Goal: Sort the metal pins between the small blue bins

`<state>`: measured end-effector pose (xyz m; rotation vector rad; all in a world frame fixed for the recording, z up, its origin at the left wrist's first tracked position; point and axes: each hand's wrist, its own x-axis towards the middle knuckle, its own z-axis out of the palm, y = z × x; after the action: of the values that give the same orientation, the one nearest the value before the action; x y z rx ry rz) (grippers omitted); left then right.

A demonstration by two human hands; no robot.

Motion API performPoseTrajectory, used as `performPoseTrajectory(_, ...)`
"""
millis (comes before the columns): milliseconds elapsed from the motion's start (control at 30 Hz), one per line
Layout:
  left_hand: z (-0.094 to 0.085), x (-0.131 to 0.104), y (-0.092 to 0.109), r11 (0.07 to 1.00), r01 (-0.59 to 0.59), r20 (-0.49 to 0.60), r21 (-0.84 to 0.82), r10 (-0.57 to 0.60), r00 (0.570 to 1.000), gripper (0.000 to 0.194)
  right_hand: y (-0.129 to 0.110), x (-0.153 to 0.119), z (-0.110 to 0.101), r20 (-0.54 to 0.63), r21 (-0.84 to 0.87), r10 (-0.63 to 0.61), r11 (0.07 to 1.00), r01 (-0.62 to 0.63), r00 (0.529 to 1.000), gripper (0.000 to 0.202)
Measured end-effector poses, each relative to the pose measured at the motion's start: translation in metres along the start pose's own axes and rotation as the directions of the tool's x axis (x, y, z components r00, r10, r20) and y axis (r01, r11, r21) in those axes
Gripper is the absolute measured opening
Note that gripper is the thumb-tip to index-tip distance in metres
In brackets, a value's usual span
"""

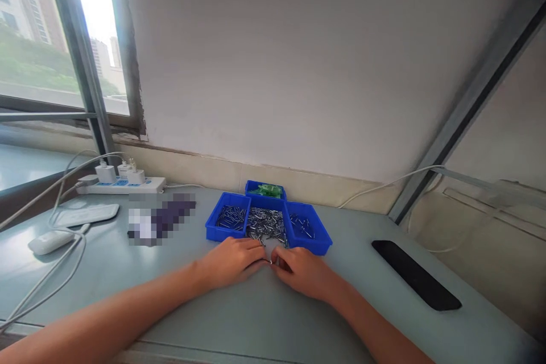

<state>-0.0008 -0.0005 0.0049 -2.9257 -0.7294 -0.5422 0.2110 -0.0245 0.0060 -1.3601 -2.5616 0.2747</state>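
My left hand (pixel 234 261) and my right hand (pixel 302 272) meet in front of the blue bins, fingertips almost touching. Both are closed in a pinch around a tiny shiny metal piece (pixel 270 262), too small to make out fully. Just beyond the fingers lies a heap of slim metal pins (pixel 268 222), possibly rivets, spilling forward from the middle blue bin (pixel 267 203). More pins lie in the left blue bin (pixel 226 233), and fewer are in the right blue bin (pixel 321 242). My fingers partly hide the front of the heap.
Green packets lie in a small blue bin (pixel 247 186) at the back. To the left are a power strip (pixel 147 185) with plugs, white cables, a white mouse-like object (pixel 51 242) and a blurred-out item (pixel 162 222). A black flat object (pixel 416 276) lies right on the grey table (pixel 239 324).
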Motion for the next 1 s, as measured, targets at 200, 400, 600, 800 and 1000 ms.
performPoseTrajectory(200, 0.002, 0.000, -0.003, 0.995, 0.091, 0.008, 0.047, -0.091, 0.996, 0.027, 0.003, -0.001, -0.001, -0.080, -0.033, 0.014, 0.999, -0.017, 0.997, 0.017)
performPoseTrajectory(400, 0.010, -0.001, -0.004, 0.991, 0.097, 0.082, 0.087, -0.104, 0.991, 0.028, 0.003, -0.004, -0.005, -0.129, 0.045, -0.058, 0.997, 0.064, 0.990, 0.024)
performPoseTrajectory(600, 0.008, -0.001, -0.003, 0.984, 0.133, 0.092, 0.117, -0.144, 0.985, 0.027, 0.006, -0.003, -0.005, -0.104, -0.009, -0.063, 0.998, 0.062, 0.993, 0.021)
performPoseTrajectory(800, 0.000, 0.000, -0.001, 0.995, 0.094, 0.011, 0.029, -0.095, 0.995, 0.025, 0.006, -0.001, -0.002, -0.060, -0.019, -0.069, 0.998, 0.068, 0.996, 0.027)
performPoseTrajectory(1000, 0.003, -0.001, -0.005, 0.998, -0.009, -0.069, -0.065, 0.004, 0.998, 0.027, 0.006, -0.002, 0.002, -0.048, 0.019, -0.097, 0.995, 0.098, 0.994, 0.030)
